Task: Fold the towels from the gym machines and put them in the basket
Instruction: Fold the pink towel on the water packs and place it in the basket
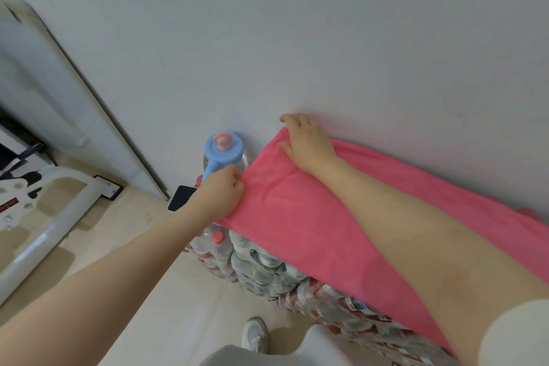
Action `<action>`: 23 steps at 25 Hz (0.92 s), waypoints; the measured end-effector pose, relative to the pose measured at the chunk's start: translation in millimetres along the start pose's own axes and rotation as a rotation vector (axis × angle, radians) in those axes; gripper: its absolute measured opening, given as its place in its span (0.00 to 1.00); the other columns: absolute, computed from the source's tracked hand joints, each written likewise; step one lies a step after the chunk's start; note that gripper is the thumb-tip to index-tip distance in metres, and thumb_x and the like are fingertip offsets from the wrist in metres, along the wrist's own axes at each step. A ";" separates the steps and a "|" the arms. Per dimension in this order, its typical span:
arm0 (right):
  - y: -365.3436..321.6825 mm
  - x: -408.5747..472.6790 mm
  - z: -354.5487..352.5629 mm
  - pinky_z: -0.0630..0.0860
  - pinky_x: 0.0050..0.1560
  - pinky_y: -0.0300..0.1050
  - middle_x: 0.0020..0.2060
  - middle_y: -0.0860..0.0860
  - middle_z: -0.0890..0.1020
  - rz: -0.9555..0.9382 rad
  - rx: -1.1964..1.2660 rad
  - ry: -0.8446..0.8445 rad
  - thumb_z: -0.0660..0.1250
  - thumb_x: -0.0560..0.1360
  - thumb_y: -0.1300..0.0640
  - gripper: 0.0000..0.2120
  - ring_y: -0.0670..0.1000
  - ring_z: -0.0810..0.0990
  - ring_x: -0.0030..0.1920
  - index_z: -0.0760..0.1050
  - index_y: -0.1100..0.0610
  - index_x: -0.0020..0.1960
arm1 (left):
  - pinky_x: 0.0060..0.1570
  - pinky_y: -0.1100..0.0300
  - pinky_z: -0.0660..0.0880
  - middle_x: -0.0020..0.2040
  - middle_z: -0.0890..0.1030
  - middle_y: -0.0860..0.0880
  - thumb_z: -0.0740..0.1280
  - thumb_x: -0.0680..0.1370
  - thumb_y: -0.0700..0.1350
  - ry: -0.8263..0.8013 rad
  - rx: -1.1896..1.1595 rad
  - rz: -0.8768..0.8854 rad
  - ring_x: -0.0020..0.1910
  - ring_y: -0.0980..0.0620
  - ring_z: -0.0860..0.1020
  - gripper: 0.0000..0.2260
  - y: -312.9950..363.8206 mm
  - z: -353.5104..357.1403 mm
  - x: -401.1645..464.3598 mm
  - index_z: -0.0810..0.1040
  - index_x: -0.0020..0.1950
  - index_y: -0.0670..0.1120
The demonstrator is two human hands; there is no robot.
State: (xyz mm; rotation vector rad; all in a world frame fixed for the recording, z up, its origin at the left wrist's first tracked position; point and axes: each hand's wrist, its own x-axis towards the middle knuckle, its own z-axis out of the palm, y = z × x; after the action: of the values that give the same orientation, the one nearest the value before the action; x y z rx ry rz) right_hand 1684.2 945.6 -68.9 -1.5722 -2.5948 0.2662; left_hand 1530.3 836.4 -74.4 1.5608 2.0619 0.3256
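A pink towel (pixel 320 217) lies spread flat on top of stacked packs of bottled water (pixel 267 270), against the grey wall. My left hand (pixel 221 194) grips the towel's near left edge with curled fingers. My right hand (pixel 307 142) lies on the far left corner by the wall, fingers bent over the cloth and thumb on top. No basket is in view.
A large water jug with a blue pump cap (pixel 221 150) stands just left of the towel. A dark phone-like object (pixel 179 197) leans below it. White gym machine frame (pixel 50 217) crosses the floor at left. My shoe (pixel 255 334) is on the tiled floor.
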 end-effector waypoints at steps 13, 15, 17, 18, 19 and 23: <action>100.7 -142.7 -16.0 0.45 0.74 0.51 0.75 0.54 0.56 0.287 0.011 0.147 0.54 0.80 0.50 0.23 0.53 0.53 0.75 0.61 0.59 0.72 | 0.57 0.55 0.64 0.55 0.76 0.38 0.53 0.66 0.47 -0.147 0.201 0.924 0.55 0.38 0.75 0.23 120.3 61.6 -23.7 0.76 0.54 0.39; 127.7 -189.8 -22.7 0.50 0.73 0.50 0.73 0.57 0.61 0.433 0.059 0.230 0.57 0.79 0.54 0.20 0.56 0.58 0.74 0.66 0.60 0.68 | 0.58 0.56 0.63 0.56 0.76 0.38 0.53 0.66 0.46 -0.248 0.231 1.053 0.56 0.38 0.75 0.23 152.5 87.1 -43.4 0.76 0.54 0.38; 157.4 -247.0 -29.6 0.56 0.71 0.48 0.69 0.61 0.67 0.604 0.131 0.325 0.59 0.77 0.58 0.17 0.59 0.63 0.70 0.70 0.63 0.64 | 0.61 0.57 0.60 0.61 0.73 0.38 0.53 0.69 0.46 -0.305 0.256 1.164 0.60 0.39 0.72 0.23 184.9 112.2 -69.9 0.74 0.58 0.38; 170.6 -274.3 -31.0 0.58 0.69 0.48 0.65 0.63 0.70 0.681 0.163 0.375 0.59 0.76 0.60 0.16 0.61 0.67 0.68 0.71 0.65 0.61 | 0.64 0.58 0.60 0.65 0.70 0.39 0.54 0.71 0.45 -0.322 0.261 1.204 0.64 0.40 0.70 0.21 198.4 122.7 -83.5 0.73 0.61 0.38; 181.6 -302.5 -31.1 0.61 0.66 0.48 0.61 0.64 0.73 0.760 0.191 0.415 0.59 0.75 0.61 0.15 0.62 0.70 0.64 0.72 0.66 0.59 | 0.65 0.57 0.60 0.68 0.67 0.40 0.57 0.74 0.43 -0.339 0.268 1.236 0.66 0.42 0.67 0.19 210.5 134.2 -97.4 0.71 0.63 0.39; 194.7 -396.8 -22.3 0.67 0.59 0.48 0.59 0.62 0.72 1.058 0.359 0.479 0.59 0.76 0.64 0.13 0.59 0.71 0.59 0.71 0.65 0.59 | 0.70 0.53 0.59 0.76 0.55 0.43 0.59 0.78 0.47 -0.352 0.468 1.252 0.73 0.43 0.59 0.23 236.8 181.5 -137.5 0.61 0.72 0.45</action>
State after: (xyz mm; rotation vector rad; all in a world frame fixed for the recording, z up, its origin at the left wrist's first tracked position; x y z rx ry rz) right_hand 2041.3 684.5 -82.3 -2.3064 -1.1214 0.3304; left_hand 1848.9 756.3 -73.0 2.7902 0.6892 -0.0378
